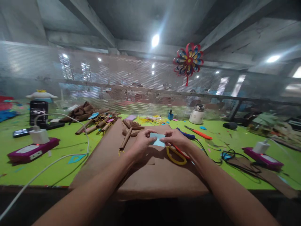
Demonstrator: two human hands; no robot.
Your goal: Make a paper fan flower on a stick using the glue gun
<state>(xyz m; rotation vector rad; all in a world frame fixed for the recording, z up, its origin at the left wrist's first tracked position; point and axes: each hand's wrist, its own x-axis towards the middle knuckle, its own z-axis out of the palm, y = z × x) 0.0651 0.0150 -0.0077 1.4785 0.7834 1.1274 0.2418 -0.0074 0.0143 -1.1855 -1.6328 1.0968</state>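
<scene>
Between my two hands I hold a small light-blue piece of paper (158, 139) above the brown paper sheet (141, 180). My left hand (144, 141) pinches its left edge, and my right hand (174, 138) pinches the right one. Scissors with yellow handle loops (176, 157) lie just below my right hand, partly hidden by that forearm. To the left of my left hand rests a rolled brown paper piece (126, 138) with a pleated fan end and a yellow tie. A blue-handled tool (185, 134) with a cord lies past my right hand.
Rolled brown paper pieces (101, 121) are heaped at back left. Purple power strips (34, 150) stand on both sides, with a white cable looping at left. An orange utility knife (201, 134), a blue bottle (170, 115) and a white jar (197, 115) are at back right.
</scene>
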